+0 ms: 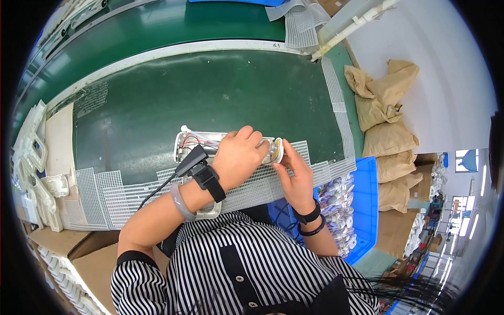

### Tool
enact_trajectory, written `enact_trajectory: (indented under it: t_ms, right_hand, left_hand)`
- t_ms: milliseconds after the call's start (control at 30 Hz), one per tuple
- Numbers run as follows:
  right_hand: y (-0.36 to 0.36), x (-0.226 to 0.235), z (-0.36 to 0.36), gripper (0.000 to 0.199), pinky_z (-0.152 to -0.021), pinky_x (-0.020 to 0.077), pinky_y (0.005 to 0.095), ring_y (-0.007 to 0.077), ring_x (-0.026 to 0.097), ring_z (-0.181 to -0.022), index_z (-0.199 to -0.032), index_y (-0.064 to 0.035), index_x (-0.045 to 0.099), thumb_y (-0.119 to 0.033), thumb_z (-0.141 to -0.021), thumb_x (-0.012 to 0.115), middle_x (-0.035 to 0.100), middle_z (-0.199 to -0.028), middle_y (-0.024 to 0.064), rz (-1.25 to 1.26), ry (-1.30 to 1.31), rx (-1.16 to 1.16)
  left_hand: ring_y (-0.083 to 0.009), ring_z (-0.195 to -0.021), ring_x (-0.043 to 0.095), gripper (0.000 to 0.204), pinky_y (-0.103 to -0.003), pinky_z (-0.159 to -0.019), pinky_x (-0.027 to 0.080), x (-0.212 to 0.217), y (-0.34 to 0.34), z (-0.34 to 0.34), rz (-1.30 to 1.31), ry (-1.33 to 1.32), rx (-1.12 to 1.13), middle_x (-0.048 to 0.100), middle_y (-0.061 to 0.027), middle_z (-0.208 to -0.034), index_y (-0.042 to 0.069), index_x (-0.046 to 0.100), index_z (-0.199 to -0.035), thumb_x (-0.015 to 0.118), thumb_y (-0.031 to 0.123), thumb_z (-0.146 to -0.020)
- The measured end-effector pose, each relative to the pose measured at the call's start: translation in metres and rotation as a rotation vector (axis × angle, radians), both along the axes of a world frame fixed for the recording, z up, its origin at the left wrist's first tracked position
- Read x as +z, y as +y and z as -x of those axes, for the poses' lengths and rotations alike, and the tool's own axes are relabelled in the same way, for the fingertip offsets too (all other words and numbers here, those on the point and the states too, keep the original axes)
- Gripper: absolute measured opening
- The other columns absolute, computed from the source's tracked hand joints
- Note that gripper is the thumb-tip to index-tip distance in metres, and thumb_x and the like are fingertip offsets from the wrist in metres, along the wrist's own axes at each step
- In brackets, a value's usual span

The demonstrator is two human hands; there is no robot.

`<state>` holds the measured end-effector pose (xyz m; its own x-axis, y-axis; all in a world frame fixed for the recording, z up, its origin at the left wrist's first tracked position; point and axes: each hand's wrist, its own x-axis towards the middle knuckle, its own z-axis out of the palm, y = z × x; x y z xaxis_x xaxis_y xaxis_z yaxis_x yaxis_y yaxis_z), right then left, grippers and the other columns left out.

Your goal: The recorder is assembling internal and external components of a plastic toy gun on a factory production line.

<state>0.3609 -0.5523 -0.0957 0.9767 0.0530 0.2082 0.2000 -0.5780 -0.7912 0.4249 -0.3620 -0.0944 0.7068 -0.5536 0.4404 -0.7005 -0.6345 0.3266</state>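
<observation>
A long white plastic housing (181, 153) lies open side up at the near edge of the green worktop, with thin red and white wires (193, 139) loose inside its left part. Over its middle reaches my left hand (239, 157), the fingers curled and closed; their tips dip into the right part, and what they pinch is hidden. My right hand (295, 176) grips the right end of the housing, thumb and fingers on either side of a rounded white end piece (278, 151). A yellowish part shows inside that end.
Under the housing runs white mesh matting (131, 198). White plastic frames (38, 152) are piled at the left. A blue bin (367, 210) of small white parts stands at my right, near stacked brown paper sacks (388, 142). Cardboard boxes (73, 242) sit at lower left.
</observation>
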Motion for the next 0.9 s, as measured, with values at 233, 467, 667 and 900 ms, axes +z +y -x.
enact_trajectory:
  t_ms: [233, 467, 667, 900]
  right_hand:
    - [0.000, 0.000, 0.000, 0.057, -0.088, 0.0587, 0.0357, 0.0281, 0.072, -0.105, -0.143, -0.0003, 0.051, 0.001, -0.089, 0.070, 0.066, -0.124, 0.0213, -0.049, 0.084, 0.007]
    - [-0.003, -0.002, 0.000, 0.059, -0.087, 0.0590, 0.0355, 0.0284, 0.072, -0.104, -0.144, -0.0017, 0.050, 0.002, -0.088, 0.070, 0.066, -0.124, 0.0213, -0.040, 0.106, 0.026]
    - [-0.001, 0.001, -0.002, 0.059, -0.084, 0.0583, 0.0369, 0.0300, 0.073, -0.100, -0.143, -0.0018, 0.051, -0.003, -0.088, 0.071, 0.069, -0.117, 0.0213, 0.029, 0.108, 0.016]
    - [-0.009, 0.012, -0.014, 0.056, -0.069, 0.0547, 0.0401, 0.0322, 0.070, -0.081, -0.136, -0.0027, 0.056, -0.017, -0.085, 0.075, 0.072, -0.099, 0.0168, 0.380, -0.065, 0.077]
  left_hand:
    - [-0.0190, -0.087, 0.058, 0.028, -0.034, -0.071, 0.053, -0.002, 0.000, 0.001, -0.038, -0.033, -0.010, 0.056, -0.0004, -0.086, 0.010, 0.072, -0.102, 0.067, 0.016, -0.076]
    - [-0.0193, -0.087, 0.058, 0.028, -0.035, -0.072, 0.053, -0.002, -0.001, 0.000, -0.054, -0.030, -0.023, 0.056, -0.0008, -0.086, 0.010, 0.072, -0.101, 0.069, 0.018, -0.075]
    - [-0.0194, -0.086, 0.058, 0.027, -0.035, -0.072, 0.053, -0.005, -0.001, 0.000, -0.079, -0.015, -0.027, 0.056, -0.0011, -0.085, 0.009, 0.072, -0.100, 0.068, 0.017, -0.075]
    - [-0.0193, -0.088, 0.058, 0.025, -0.035, -0.072, 0.052, -0.001, -0.004, -0.001, -0.125, 0.002, -0.021, 0.056, -0.0011, -0.085, 0.008, 0.072, -0.099, 0.067, 0.016, -0.075]
